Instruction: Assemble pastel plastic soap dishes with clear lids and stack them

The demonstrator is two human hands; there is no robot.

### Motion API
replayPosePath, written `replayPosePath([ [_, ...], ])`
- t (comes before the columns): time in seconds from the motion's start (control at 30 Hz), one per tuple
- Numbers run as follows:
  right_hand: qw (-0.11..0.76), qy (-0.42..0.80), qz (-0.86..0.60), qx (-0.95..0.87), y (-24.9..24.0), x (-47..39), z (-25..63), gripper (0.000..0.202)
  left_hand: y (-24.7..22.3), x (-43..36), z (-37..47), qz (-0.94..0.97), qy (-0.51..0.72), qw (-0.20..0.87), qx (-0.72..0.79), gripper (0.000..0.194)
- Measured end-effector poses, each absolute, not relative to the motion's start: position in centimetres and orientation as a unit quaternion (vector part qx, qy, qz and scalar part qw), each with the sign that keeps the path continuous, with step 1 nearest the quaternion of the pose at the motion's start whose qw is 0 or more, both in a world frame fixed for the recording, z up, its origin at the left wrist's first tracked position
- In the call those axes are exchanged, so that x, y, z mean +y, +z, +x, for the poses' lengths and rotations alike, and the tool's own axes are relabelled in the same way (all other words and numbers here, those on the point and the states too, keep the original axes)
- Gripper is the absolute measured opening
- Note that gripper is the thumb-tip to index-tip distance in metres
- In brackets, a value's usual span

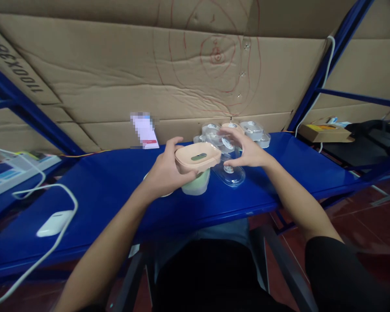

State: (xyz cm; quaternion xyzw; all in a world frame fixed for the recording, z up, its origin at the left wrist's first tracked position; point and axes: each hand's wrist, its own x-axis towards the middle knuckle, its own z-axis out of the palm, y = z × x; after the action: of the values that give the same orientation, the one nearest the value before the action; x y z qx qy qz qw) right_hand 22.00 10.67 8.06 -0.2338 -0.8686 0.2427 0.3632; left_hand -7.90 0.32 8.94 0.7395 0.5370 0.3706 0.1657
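My left hand point(162, 172) grips a beige oval tray point(186, 151) by its left side, thumb at the front and fingers behind. The tray has an oval slot in its middle and is held just above a pale green container point(195, 186) on the blue table. My right hand point(251, 151) hovers to the right of the tray, thumb and fingers spread, holding nothing. Beneath it lies a clear oval plastic lid point(234, 177) with a round label. Behind my right hand, several clear and beige containers point(254, 128) are piled. A pale rim shows partly behind my left wrist.
A phone point(146, 132) leans against the cardboard wall point(117, 73) at the back. On the blue table point(110, 182), a white case point(54, 223) and a white cable point(73, 203) lie at left. Blue frame posts rise on both sides; a small carton point(325, 134) sits at right.
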Motion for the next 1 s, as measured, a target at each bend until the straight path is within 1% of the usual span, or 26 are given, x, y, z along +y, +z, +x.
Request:
replayPosePath([
  [0.17,0.313,0.288,-0.166,-0.889,8.0,9.8,21.9,0.114,8.5,1.4,-8.9,0.759,0.385,0.315,0.419,0.108],
  [0.33,0.283,0.3,-0.154,-0.898,7.4,9.0,21.2,0.108,7.2,1.7,-8.2,0.737,0.425,0.377,0.366,0.104],
  [0.53,0.308,0.296,-0.167,-0.889,7.1,8.3,20.0,0.111,5.9,2.2,-8.3,0.712,0.481,0.383,0.34,0.098],
  [0.7,0.315,0.28,-0.177,-0.889,7.3,7.9,19.7,0.109,5.7,2.3,-8.5,0.716,0.486,0.37,0.339,0.095],
  [1.0,0.31,0.272,-0.17,-0.895,7.1,7.7,19.5,0.112,5.9,2.1,-8.5,0.725,0.468,0.357,0.359,0.093],
])
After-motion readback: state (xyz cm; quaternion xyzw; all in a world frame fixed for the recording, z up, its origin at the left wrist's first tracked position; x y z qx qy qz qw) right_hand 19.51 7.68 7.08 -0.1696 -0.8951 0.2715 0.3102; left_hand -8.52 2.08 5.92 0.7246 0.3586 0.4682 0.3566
